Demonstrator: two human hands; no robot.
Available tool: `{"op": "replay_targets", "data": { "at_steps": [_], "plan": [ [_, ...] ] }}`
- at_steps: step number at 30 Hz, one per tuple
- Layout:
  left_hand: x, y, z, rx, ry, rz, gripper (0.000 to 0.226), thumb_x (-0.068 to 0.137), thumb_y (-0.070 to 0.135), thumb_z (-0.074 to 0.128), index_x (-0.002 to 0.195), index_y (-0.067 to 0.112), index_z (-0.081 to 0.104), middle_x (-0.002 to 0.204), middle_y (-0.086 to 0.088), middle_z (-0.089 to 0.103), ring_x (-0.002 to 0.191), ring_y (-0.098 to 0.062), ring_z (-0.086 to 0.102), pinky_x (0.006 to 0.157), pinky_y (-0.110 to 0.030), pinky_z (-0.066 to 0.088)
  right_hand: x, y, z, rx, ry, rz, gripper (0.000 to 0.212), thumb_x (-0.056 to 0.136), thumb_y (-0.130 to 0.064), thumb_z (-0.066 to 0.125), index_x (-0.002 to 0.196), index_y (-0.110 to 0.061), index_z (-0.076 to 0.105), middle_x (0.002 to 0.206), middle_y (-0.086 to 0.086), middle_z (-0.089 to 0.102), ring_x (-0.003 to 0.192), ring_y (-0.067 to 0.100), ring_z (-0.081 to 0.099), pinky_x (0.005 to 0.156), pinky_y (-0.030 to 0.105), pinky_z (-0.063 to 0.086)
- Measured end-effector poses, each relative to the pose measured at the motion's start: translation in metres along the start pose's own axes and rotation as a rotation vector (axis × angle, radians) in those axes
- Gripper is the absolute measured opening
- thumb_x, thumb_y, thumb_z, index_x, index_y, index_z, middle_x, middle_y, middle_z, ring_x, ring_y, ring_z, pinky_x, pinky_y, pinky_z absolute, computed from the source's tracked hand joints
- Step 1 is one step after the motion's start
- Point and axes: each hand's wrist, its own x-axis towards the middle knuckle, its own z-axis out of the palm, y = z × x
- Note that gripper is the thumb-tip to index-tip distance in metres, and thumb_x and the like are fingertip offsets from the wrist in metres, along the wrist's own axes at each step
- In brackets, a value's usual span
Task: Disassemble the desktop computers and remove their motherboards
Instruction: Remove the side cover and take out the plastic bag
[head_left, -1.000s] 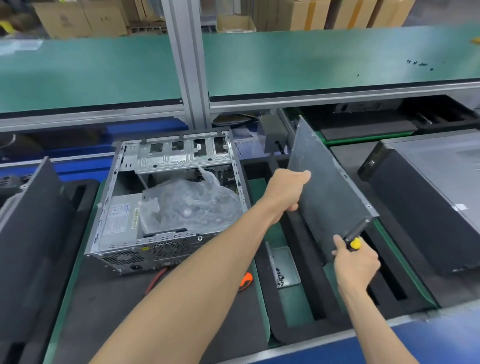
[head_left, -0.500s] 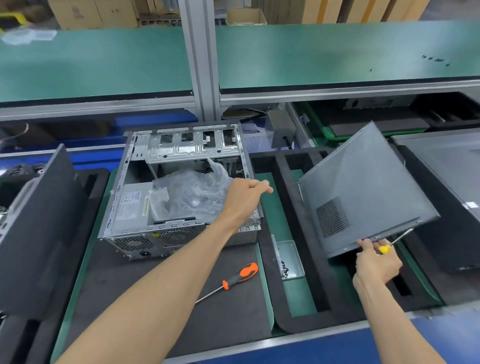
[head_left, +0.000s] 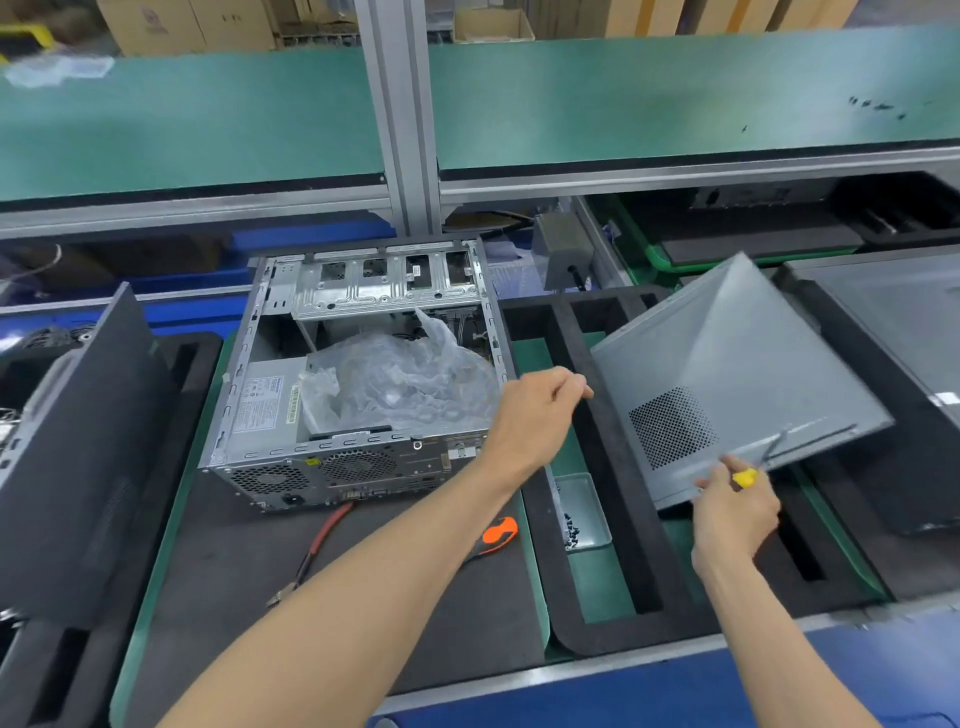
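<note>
An open desktop case (head_left: 363, 457) lies on the black mat with its rear fans toward me. A crumpled clear plastic bag (head_left: 395, 384) fills its inside, so the motherboard is hidden. My left hand (head_left: 540, 410) hovers just right of the case's right rim, fingers loosely curled and holding nothing. My right hand (head_left: 735, 512) grips the near edge of the detached grey side panel (head_left: 727, 374), together with a yellow-handled screwdriver (head_left: 745, 477). The panel hangs tilted over the black foam tray (head_left: 628, 545).
An orange-handled screwdriver (head_left: 496, 535) and red-handled pliers (head_left: 311, 556) lie on the mat in front of the case. A small metal tray (head_left: 592, 514) holds several screws. Closed dark computers stand at the left (head_left: 78, 441) and right (head_left: 904, 364). A green shelf runs above.
My left hand let go of the panel, went to the case's rim and now hovers just right of it. My right hand swung the panel from upright to nearly flat, rightward.
</note>
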Motion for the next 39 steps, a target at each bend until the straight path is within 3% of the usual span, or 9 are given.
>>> {"op": "replay_targets", "data": {
  "at_steps": [3, 6, 9, 16, 20, 25, 29, 34, 39],
  "plan": [
    [-0.005, -0.005, 0.032, 0.026, -0.096, -0.061, 0.033, 0.104, 0.030, 0.039, 0.096, 0.020, 0.070, 0.093, 0.008, 0.069, 0.092, -0.013, 0.061, 0.081, -0.030, 0.044, -0.013, -0.009, 0.012, 0.058, -0.207, 0.046, 0.012, 0.097, -0.009, 0.056, 0.096, -0.013, 0.067, 0.072, 0.008, 0.069, 0.051, 0.014, 0.063, 0.054, 0.033, 0.057],
    [-0.007, -0.026, 0.065, -0.093, -0.142, -0.280, 0.036, 0.106, 0.030, 0.036, 0.091, 0.016, 0.066, 0.092, -0.009, 0.067, 0.090, -0.024, 0.058, 0.081, -0.034, 0.043, -0.021, -0.011, 0.021, 0.041, -0.448, 0.108, 0.011, 0.097, -0.006, 0.058, 0.090, -0.010, 0.066, 0.065, 0.009, 0.062, 0.038, 0.011, 0.047, 0.036, 0.020, 0.036],
    [-0.005, -0.046, 0.085, -0.311, -0.073, -0.544, 0.039, 0.106, 0.029, 0.035, 0.079, 0.017, 0.060, 0.089, -0.031, 0.058, 0.070, -0.022, 0.046, 0.071, -0.034, 0.037, -0.027, -0.007, 0.025, -0.021, -0.625, 0.124, 0.012, 0.095, -0.003, 0.057, 0.089, -0.008, 0.067, 0.062, 0.006, 0.060, 0.041, 0.013, 0.044, 0.036, 0.020, 0.031],
    [0.010, -0.067, 0.106, -0.425, -0.073, -0.756, 0.036, 0.105, 0.031, 0.038, 0.083, 0.013, 0.061, 0.067, -0.002, 0.055, 0.060, -0.018, 0.053, 0.068, -0.032, 0.047, -0.034, -0.002, 0.037, -0.083, -0.779, 0.177, 0.014, 0.095, -0.003, 0.056, 0.091, -0.001, 0.069, 0.069, 0.007, 0.069, 0.051, 0.015, 0.056, 0.044, 0.027, 0.038],
    [0.017, -0.070, 0.112, -0.436, -0.154, -0.805, 0.040, 0.104, 0.042, 0.037, 0.094, 0.012, 0.061, 0.087, -0.004, 0.062, 0.080, -0.020, 0.060, 0.089, -0.036, 0.052, -0.028, 0.005, 0.041, -0.124, -0.732, 0.195, 0.015, 0.096, -0.001, 0.053, 0.095, -0.003, 0.069, 0.079, 0.015, 0.071, 0.053, 0.018, 0.060, 0.045, 0.030, 0.040],
    [0.020, -0.072, 0.114, -0.424, -0.268, -0.879, 0.068, 0.102, 0.059, 0.030, 0.138, 0.005, 0.047, 0.125, -0.015, 0.059, 0.110, -0.027, 0.059, 0.109, -0.044, 0.043, -0.021, 0.011, 0.042, -0.162, -0.720, 0.212, 0.015, 0.098, -0.002, 0.052, 0.097, -0.006, 0.066, 0.084, 0.018, 0.073, 0.055, 0.019, 0.062, 0.046, 0.031, 0.043],
    [0.014, -0.064, 0.110, -0.490, -0.329, -0.893, 0.075, 0.101, 0.064, 0.024, 0.157, 0.014, 0.021, 0.163, -0.009, 0.024, 0.148, -0.023, 0.027, 0.119, -0.041, 0.022, -0.020, 0.011, 0.042, -0.196, -0.731, 0.206, 0.015, 0.099, -0.004, 0.052, 0.099, -0.007, 0.067, 0.084, 0.016, 0.073, 0.057, 0.019, 0.064, 0.047, 0.031, 0.046],
    [0.009, -0.056, 0.099, -0.516, -0.307, -0.868, 0.078, 0.099, 0.067, 0.025, 0.158, 0.017, 0.016, 0.166, -0.007, 0.014, 0.151, -0.026, 0.018, 0.122, -0.045, 0.019, -0.019, 0.006, 0.042, -0.189, -0.718, 0.215, 0.016, 0.098, -0.003, 0.050, 0.099, -0.007, 0.066, 0.082, 0.015, 0.072, 0.055, 0.018, 0.061, 0.045, 0.029, 0.044],
    [-0.005, -0.046, 0.073, -0.378, -0.275, -0.630, 0.074, 0.094, 0.067, 0.026, 0.153, 0.023, 0.035, 0.158, 0.000, 0.035, 0.145, -0.021, 0.034, 0.120, -0.048, 0.026, -0.022, -0.011, 0.050, -0.158, -0.729, 0.148, 0.019, 0.094, -0.002, 0.051, 0.098, -0.008, 0.069, 0.072, 0.010, 0.067, 0.052, 0.017, 0.053, 0.045, 0.030, 0.040]
  ]
}}
